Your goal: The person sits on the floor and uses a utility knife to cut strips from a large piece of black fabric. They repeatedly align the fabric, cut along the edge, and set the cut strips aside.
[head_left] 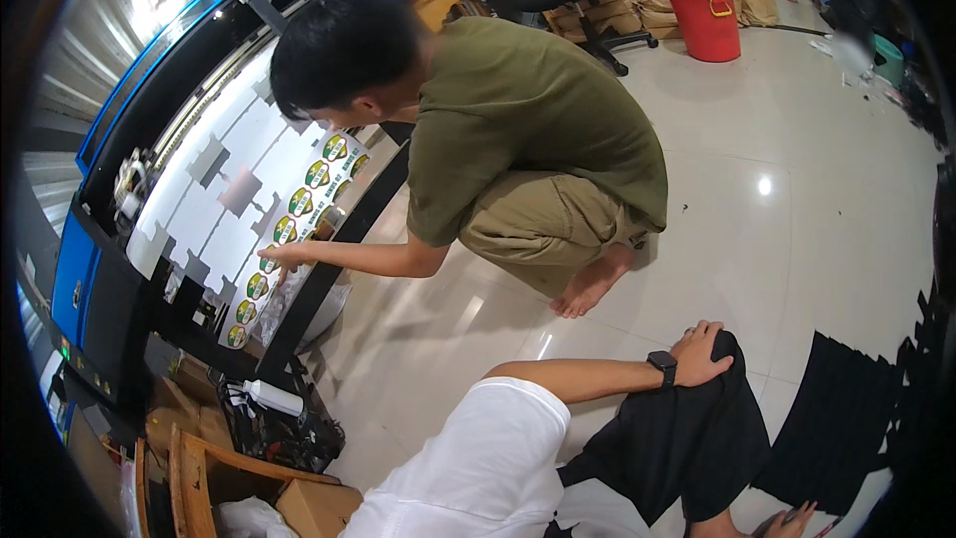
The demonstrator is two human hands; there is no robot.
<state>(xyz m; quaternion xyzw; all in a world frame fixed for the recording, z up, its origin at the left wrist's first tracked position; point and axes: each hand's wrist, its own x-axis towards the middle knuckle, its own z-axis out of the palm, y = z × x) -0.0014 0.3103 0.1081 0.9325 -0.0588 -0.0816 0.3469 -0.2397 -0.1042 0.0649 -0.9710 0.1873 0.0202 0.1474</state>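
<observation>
Left hand (700, 353) rests on shorts (717, 428), likely for support, fingers draped, gripping nothing. Right hand (787, 524) is near cloth (832, 423); grip cannot be determined.

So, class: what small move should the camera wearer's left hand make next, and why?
Probably a gentle lift off the black-clothed knee, to free the left hand for use. It rests there, fingers spread, seemingly holding nothing, while the co-worker's hand, farther left, is at the edge of the printed sheet.
</observation>
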